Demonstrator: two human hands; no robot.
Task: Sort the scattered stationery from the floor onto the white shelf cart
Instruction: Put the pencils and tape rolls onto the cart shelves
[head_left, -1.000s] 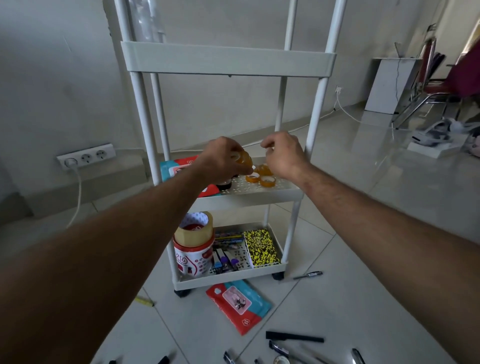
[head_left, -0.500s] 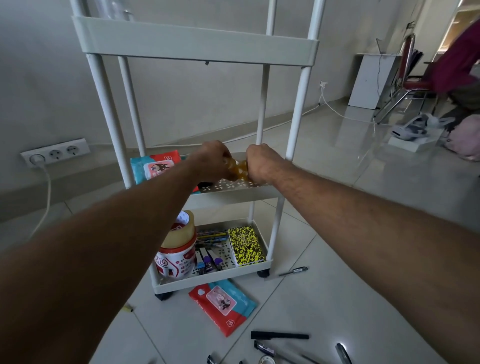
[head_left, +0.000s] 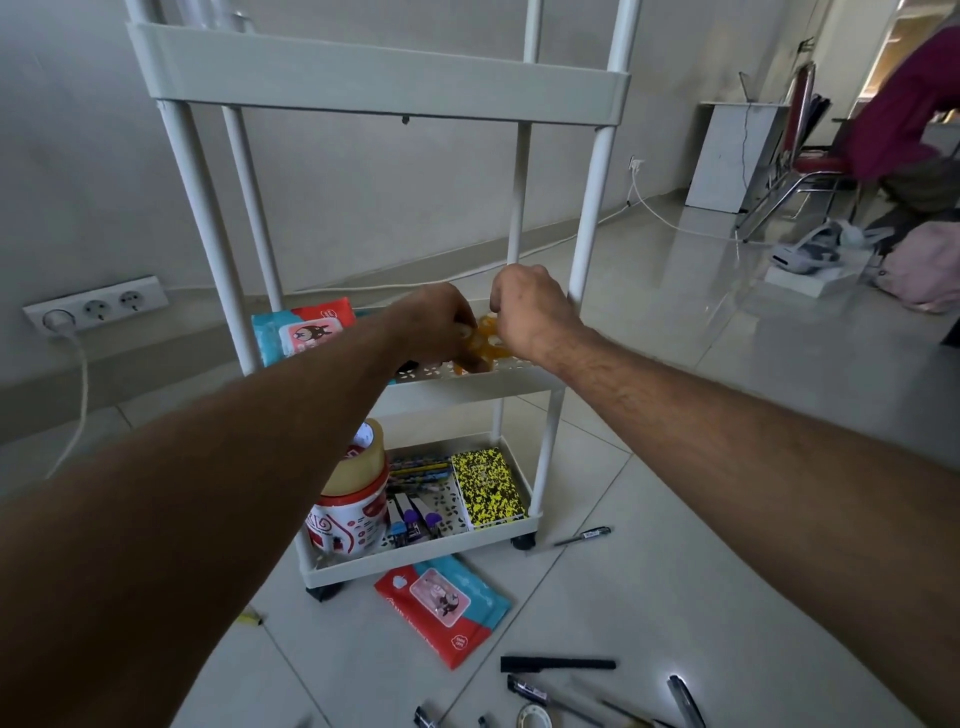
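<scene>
The white shelf cart (head_left: 384, 78) stands in front of me. Both my hands reach over its middle shelf (head_left: 467, 387). My left hand (head_left: 434, 325) has its fingers curled on the small amber tape rolls (head_left: 485, 345) lying there. My right hand (head_left: 530, 312) hovers just right of the rolls with fingers curled; what it pinches is hidden. A red-and-blue wipes pack (head_left: 304, 335) lies at the shelf's left. The bottom shelf holds a large tape roll (head_left: 361, 457) on a white tub (head_left: 353, 525), pens and a yellow-black notebook (head_left: 488, 486).
On the floor lie another wipes pack (head_left: 441, 608), a black marker (head_left: 558, 663), a pen (head_left: 584, 535) by the cart's wheel, several more pens (head_left: 550, 696) and a tape roll (head_left: 535, 717) at the bottom edge. A wall socket strip (head_left: 96, 306) is left; chairs (head_left: 795, 171) and a person are far right.
My left hand came down from holding an amber roll above the shelf to resting among the rolls. My right hand lifted slightly. The view shifted, so the cart looks larger.
</scene>
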